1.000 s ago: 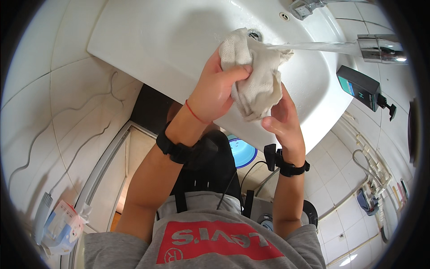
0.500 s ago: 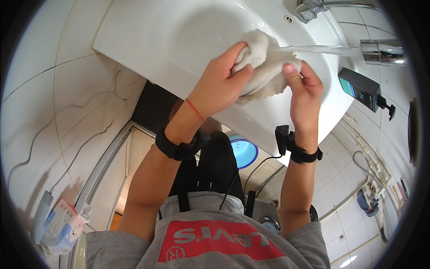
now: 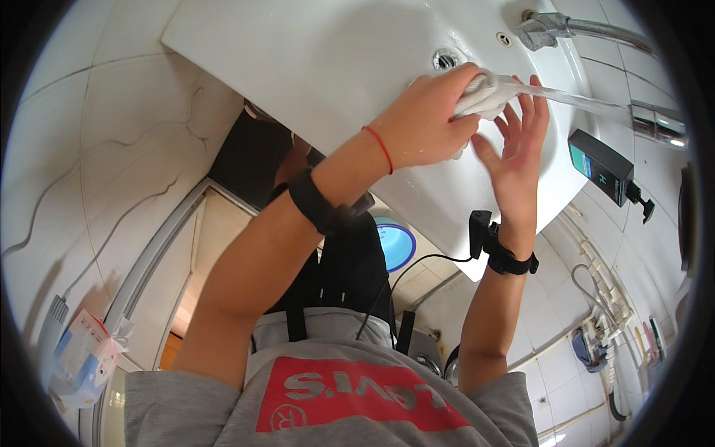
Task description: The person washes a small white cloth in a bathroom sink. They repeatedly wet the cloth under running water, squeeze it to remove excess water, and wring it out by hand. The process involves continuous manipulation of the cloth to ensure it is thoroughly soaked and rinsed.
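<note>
My left hand (image 3: 426, 123) grips a bunched off-white cloth (image 3: 480, 92) over the white washbasin (image 3: 320, 67). Close to the cloth's right side, my right hand (image 3: 518, 167) has its fingers spread and its palm turned toward the cloth; it holds nothing. A stream of water (image 3: 570, 97) runs from the chrome tap (image 3: 657, 124) onto the cloth and the fingertips of my right hand. Part of the cloth is hidden behind my left fingers. Just beyond the cloth lies the metal drain (image 3: 445, 59).
A black pump bottle (image 3: 599, 165) stands at the basin's right edge. A chrome fitting (image 3: 542, 31) is at the far right. On the floor below sits a blue tub (image 3: 395, 246). A cable (image 3: 421, 259) hangs from the device on my right wrist.
My right hand has let go of the cloth and opened. My left hand has moved right with the cloth, now bunched smaller, and the drain has come into sight.
</note>
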### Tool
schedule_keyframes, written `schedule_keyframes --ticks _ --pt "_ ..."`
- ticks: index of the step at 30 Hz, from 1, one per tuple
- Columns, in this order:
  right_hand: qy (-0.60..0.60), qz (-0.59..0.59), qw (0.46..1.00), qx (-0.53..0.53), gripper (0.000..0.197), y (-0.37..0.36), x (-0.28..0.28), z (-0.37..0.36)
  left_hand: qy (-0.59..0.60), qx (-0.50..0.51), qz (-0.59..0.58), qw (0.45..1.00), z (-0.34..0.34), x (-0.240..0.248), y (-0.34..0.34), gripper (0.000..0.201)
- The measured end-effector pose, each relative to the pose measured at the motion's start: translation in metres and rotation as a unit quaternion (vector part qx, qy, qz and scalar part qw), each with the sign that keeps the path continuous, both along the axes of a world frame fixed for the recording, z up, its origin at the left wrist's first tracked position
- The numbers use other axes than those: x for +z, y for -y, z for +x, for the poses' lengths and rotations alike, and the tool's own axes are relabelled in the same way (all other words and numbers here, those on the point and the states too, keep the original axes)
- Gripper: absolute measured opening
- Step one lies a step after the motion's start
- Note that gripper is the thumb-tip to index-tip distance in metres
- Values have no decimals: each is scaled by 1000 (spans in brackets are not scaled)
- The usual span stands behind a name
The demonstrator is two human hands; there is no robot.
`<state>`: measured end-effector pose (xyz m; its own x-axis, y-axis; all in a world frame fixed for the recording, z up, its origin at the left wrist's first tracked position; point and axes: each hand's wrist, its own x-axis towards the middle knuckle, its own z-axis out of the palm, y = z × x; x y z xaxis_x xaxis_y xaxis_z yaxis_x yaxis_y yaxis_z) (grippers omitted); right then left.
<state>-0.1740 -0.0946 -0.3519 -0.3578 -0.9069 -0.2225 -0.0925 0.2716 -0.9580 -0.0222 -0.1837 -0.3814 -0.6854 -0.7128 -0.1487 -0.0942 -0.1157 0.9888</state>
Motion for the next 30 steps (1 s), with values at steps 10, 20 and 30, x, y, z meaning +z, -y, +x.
schedule_keyframes --ticks 10,20,30 --pt "-246 168 949 101 45 24 17 -4 28 -28 -39 998 -10 -6 4 38" --pt "200 142 968 -53 39 0 12 4 45 114 -120 985 30 -21 11 36" --pt "511 133 844 -96 48 9 18 18 16 155 -176 972 11 -24 -16 37"
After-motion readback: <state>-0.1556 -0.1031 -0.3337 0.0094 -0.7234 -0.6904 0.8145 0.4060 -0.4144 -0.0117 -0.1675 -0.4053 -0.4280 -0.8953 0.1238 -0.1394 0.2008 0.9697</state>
